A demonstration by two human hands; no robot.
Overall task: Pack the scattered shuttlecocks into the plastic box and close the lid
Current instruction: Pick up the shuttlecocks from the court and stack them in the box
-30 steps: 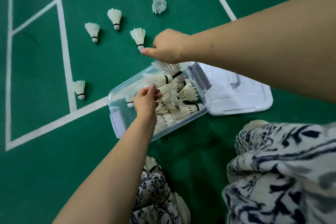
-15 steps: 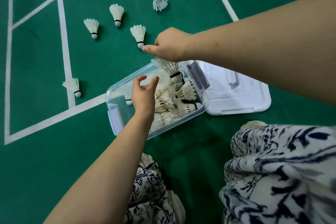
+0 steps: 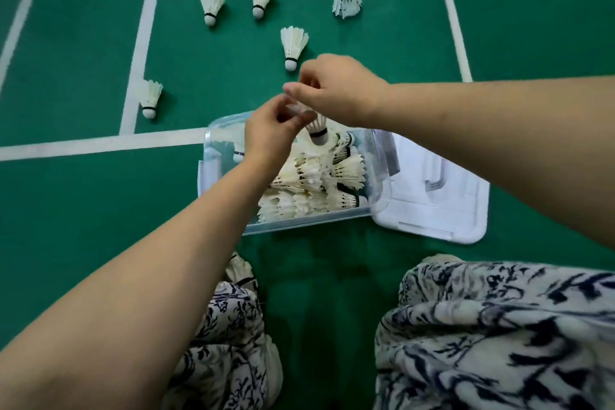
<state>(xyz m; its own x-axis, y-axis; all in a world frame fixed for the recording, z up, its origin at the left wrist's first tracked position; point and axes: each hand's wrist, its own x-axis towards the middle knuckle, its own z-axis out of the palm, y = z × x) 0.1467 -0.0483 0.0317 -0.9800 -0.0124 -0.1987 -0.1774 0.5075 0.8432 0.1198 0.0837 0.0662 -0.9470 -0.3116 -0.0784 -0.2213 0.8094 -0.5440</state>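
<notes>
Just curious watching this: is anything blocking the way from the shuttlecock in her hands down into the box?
Nothing visible. The held shuttlecock hangs right above the open plastic box, whose lid lies off to its right side.

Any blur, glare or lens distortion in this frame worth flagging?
Head view: motion blur smears the fingertips where left hand meets right hand; court lines bow from the wide-angle lens; soft, even light, faint shadows; no strong glare on the clear box.

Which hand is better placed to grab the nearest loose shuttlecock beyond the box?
Right, probably. The right hand sits just below the nearest shuttlecock, almost at its cork. The left hand is lower, over the plastic box, fingers closed around another shuttlecock.
</notes>
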